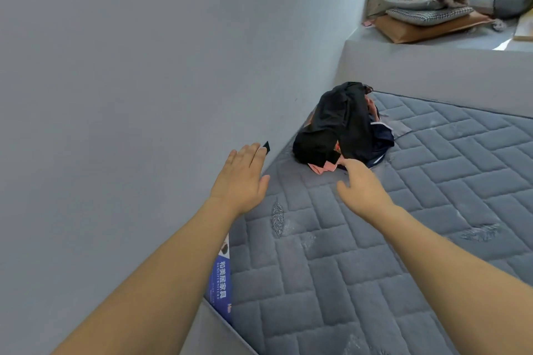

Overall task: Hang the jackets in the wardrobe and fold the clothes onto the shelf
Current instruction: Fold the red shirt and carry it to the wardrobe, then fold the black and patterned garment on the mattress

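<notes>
A heap of clothes (337, 124) lies on the grey quilted mattress (403, 225) in the corner by the wall. Black fabric covers the top, with pink and navy pieces showing underneath. My left hand (240, 177) is stretched out flat, fingers straight, left of the heap and apart from it, near the wall. My right hand (362, 184) reaches toward the heap's near edge with relaxed fingers, its fingertips just short of the pink cloth. Neither hand holds anything.
A plain grey wall (144, 66) runs along the mattress's left side. A raised ledge (432, 46) at the back right carries cushions (427, 13), a cardboard piece, bags and crumpled cloth. A blue label (220, 274) hangs on the mattress's left edge.
</notes>
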